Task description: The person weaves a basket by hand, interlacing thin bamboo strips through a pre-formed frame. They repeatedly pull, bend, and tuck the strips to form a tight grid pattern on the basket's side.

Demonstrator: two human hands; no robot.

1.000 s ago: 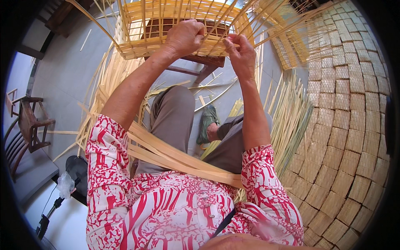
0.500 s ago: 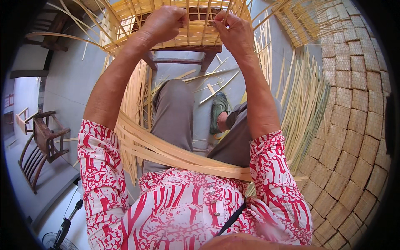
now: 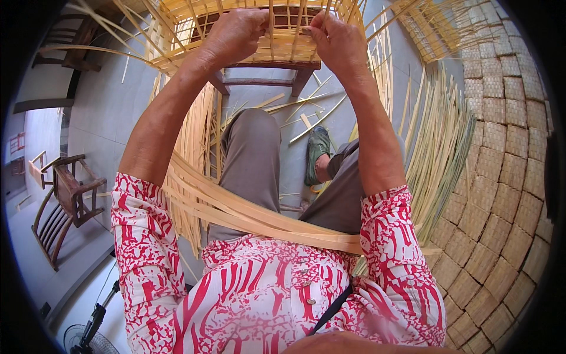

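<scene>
A partly woven basket [image 3: 286, 54] of pale yellow strips stands at the top middle, its upright strips fanning outward. My left hand [image 3: 240, 34] is closed at its near side, fingertips pinched beside an upright. Across a small gap, my right hand [image 3: 341, 42] pinches a thin bamboo strip between thumb and fingers at the same wall. The strip's run through the weave is partly hidden by my fingers. Under the basket is a dark wooden stool [image 3: 302, 81]. A bundle of wide flat strips [image 3: 259, 223] lies across my lap.
Long thin strips [image 3: 439, 153] lie in a heap on the right, beside rows of stacked woven blocks [image 3: 501, 177]. Another woven piece [image 3: 421, 32] lies at the upper right. Wooden chairs [image 3: 73, 194] and a fan [image 3: 88, 336] stand left. Cut scraps [image 3: 306, 121] litter the grey floor.
The whole view has shifted slightly to the right. Both hands keep to the same part of the basket wall, with only small finger movement.
</scene>
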